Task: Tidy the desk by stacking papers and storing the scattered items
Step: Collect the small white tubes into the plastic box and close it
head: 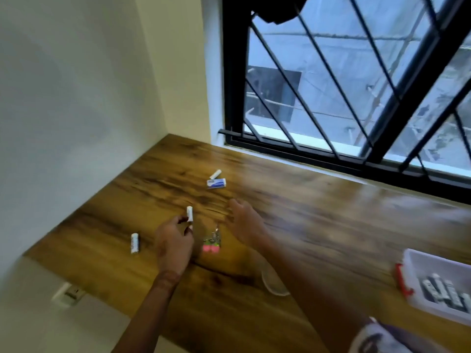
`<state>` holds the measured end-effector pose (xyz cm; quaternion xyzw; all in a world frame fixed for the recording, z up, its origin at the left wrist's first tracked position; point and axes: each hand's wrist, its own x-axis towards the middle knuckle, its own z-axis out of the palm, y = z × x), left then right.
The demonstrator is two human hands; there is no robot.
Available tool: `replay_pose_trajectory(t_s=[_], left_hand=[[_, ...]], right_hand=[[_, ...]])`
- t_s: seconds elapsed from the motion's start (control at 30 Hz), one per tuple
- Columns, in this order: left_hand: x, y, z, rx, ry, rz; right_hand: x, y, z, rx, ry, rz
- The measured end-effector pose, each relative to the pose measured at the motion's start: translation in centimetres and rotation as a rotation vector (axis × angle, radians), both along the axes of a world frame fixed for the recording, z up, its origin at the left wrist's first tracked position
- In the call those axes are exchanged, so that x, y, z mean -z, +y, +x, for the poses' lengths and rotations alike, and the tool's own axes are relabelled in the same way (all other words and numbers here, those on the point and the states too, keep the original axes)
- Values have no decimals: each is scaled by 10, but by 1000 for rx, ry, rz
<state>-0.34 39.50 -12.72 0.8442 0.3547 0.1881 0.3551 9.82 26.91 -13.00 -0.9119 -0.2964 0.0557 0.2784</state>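
My left hand (173, 242) pinches a small white battery (189, 214) between thumb and fingers, just above the wooden desk (318, 225). My right hand (246, 221) hovers palm down with fingers spread, holding nothing, right of a pink cherry keychain (212, 242). Another white battery (135, 242) lies to the left near the desk's edge. Farther back rest a white-and-blue eraser (216, 183) and a third white battery (215, 174) touching it.
A clear plastic box (418, 266) with a red latch sits at the right edge, holding several batteries. A clear round lid or dish (274, 282) lies under my right forearm. A barred window runs along the desk's back; a wall socket (68, 294) sits below the desk.
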Motion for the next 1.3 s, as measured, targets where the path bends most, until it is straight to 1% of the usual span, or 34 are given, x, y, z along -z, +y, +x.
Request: replay_pose_trajectory(t_s=[0.07, 0.13, 0.27, 0.33, 0.43, 0.53, 0.7, 0.9, 0.93, 1.0, 1.07, 1.1, 1.17, 1.3], left_hand=[[1, 24, -2, -38, 73, 98], [3, 43, -6, -99, 175, 145], [10, 71, -14, -212, 304, 114], [17, 80, -18, -251, 331, 85], [28, 91, -24, -275, 311, 33], [35, 95, -29, -244, 271, -30], [37, 100, -28, -203, 230, -64], [36, 102, -22, -184, 210, -35], [35, 102, -20, -187, 198, -48], [30, 99, -16, -188, 169, -94], [27, 95, -11, -180, 130, -165], [25, 93, -8, -177, 108, -228], [24, 88, 0, -190, 39, -388], [14, 58, 23, -154, -140, -718]], right_hand=[[2, 28, 16, -20, -32, -16], [4, 50, 32, -13, -62, -52], [10, 81, 73, 25, -99, -173], [18, 89, 98, -23, -116, -230], [28, 100, 131, -124, -158, -305], [29, 103, 150, -184, -209, -441], [44, 110, 179, -340, -164, -431], [36, 113, 179, -288, -247, -421], [33, 111, 176, -258, -240, -415], [30, 106, 169, -191, -238, -337], [26, 100, 154, -97, -217, -177], [23, 96, 145, -48, -197, -75], [17, 86, 123, 22, -105, 55], [4, 46, 81, 131, 94, 208]])
